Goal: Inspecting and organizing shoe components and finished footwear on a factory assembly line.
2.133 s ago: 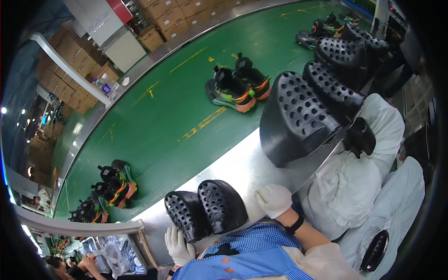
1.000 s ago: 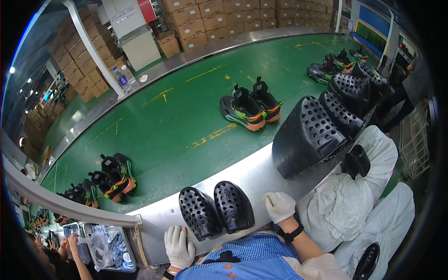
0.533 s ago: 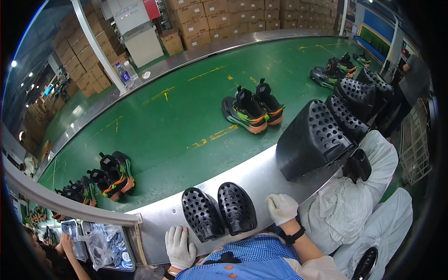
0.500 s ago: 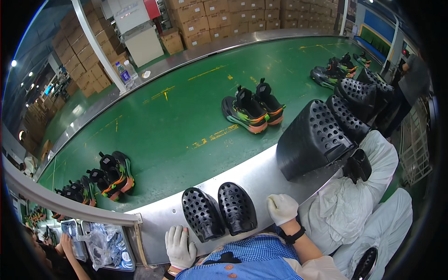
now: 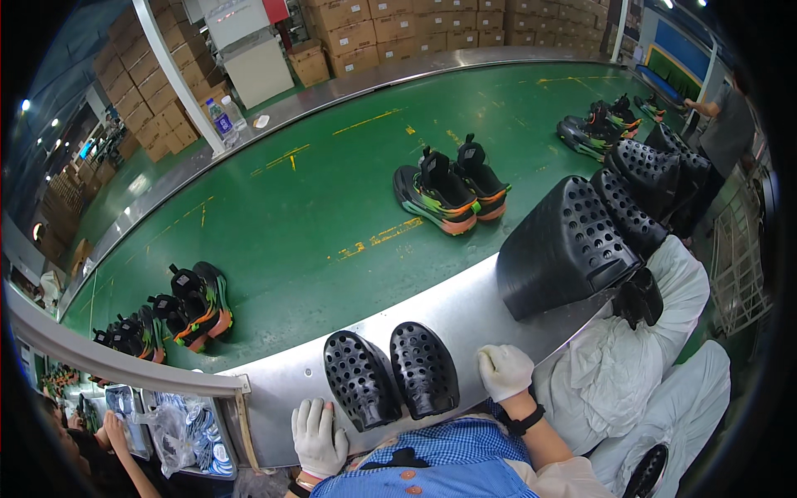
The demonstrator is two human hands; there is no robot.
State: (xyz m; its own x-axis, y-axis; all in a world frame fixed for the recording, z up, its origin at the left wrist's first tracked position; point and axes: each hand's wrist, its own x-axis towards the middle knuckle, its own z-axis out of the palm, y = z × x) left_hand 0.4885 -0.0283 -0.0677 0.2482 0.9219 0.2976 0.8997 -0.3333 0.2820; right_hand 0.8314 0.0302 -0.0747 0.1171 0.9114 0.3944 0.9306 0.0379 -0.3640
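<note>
We see our left hand (image 5: 318,425), in a white glove, lying flat and open on the steel rim of the desk (image 5: 465,303), at about seven o'clock from the pair of black perforated clogs (image 5: 390,378). Its fingers spread toward the heel of the left clog, just beside it; whether they touch it we cannot tell. Our right hand (image 5: 505,371), also gloved in white, rests on the same rim at three o'clock from the clogs, loosely curled, gripping nothing, close to the right clog but apart from it. A dark band sits on that wrist.

The clogs stand side by side on the rim, toes pointing to twelve o'clock, touching each other along their inner sides.

At two o'clock from them a stack of large black perforated shoe moulds (image 5: 573,241) leans over the rim, with white bags (image 5: 631,365) piled under it. Beyond the rim lies the green conveyor belt (image 5: 315,199). On it, at twelve o'clock, stands a pair of black, green and orange sneakers (image 5: 452,183); more such pairs (image 5: 178,307) stand at ten o'clock and another group (image 5: 599,129) at one o'clock. Cardboard boxes (image 5: 365,25) are stacked along the far side.
</note>
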